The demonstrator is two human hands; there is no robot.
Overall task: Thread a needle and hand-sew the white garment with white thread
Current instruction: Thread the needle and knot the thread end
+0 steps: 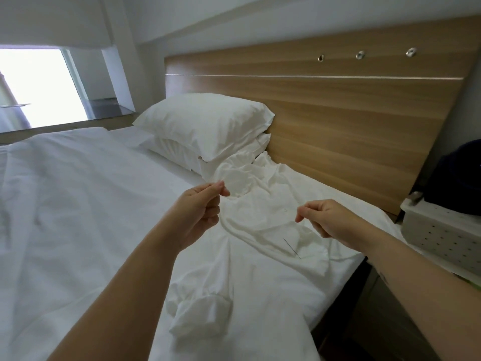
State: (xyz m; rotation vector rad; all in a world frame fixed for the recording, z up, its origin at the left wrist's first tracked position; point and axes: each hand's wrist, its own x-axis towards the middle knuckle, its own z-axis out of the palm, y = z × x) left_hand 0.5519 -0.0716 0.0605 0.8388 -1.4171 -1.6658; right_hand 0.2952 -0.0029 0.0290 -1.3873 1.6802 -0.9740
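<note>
A crumpled white garment (263, 212) lies on the white bed, reaching from the pillows down to a rolled sleeve cuff (203, 313). A thin needle (292, 247) hangs or lies slanted over the garment, below and between my hands. My left hand (200, 214) is raised above the garment with thumb and forefinger pinched together. My right hand (325, 217) is raised a hand's width to the right, its thumb and forefinger also pinched. The white thread itself is too fine to make out against the white cloth.
Two stacked white pillows (205, 128) lean against the wooden headboard (338, 113). A white dotted box (442, 230) and a dark bag (460, 178) sit on the bedside stand at right. The white duvet (65, 204) spreads left. A bright window (36, 87) is far left.
</note>
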